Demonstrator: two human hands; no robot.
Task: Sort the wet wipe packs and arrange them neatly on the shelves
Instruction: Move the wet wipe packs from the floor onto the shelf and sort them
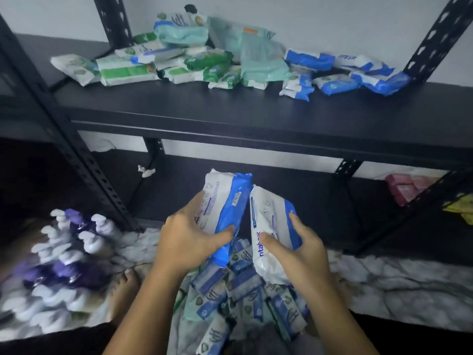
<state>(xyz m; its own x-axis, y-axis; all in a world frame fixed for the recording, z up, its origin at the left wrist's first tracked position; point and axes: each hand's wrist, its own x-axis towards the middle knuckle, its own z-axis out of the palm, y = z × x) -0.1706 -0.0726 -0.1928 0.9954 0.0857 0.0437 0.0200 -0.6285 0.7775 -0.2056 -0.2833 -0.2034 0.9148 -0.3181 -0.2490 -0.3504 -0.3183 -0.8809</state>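
The fingers of the left hand (189,239) are curled around one blue-and-white pack (227,198), with the thumb on its blue edge. The right hand (302,252) clamps a second pack (266,213) the same way, thumb on the front. Both packs are tilted, close together at the top, just above the heap of packs (243,290) on the floor. On the upper shelf (230,106), green packs (128,70) lie loosely at the left and blue packs (358,73) at the right, not in rows. I judge the sorting partly done and the neat arranging hardly begun.
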